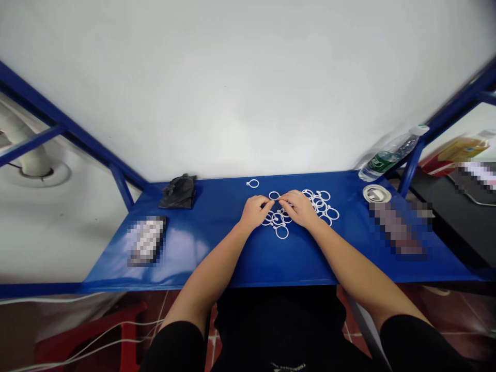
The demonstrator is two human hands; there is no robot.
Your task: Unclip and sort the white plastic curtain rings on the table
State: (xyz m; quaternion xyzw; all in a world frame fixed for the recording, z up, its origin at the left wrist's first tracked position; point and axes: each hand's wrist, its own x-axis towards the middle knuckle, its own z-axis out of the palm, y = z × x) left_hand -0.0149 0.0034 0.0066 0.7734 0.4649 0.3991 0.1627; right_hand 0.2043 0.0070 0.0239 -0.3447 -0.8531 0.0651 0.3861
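Between my two hands a white plastic curtain ring (pixel 274 192) is held just above the blue table. My left hand (pixel 256 212) pinches its left side with thumb and forefinger. From the other side, my right hand (pixel 300 207) has its fingertips closed on the ring's right edge. Beneath and around my hands lies a loose pile of similar white rings (pixel 282 232), each with a small eyelet; part of the pile is hidden by my hands. More rings (pixel 332 213) spread to the right of my right hand. A single ring (pixel 253 183) lies apart near the wall.
The blue table (pixel 209 258) meets a white wall (pixel 232 93). A crumpled black plastic bag (pixel 179 192) and a blurred-out item (pixel 148 240) lie on the left. On the right are a clear water bottle (pixel 391 155), a roll of tape (pixel 376 194) and another blurred-out item (pixel 399 227).
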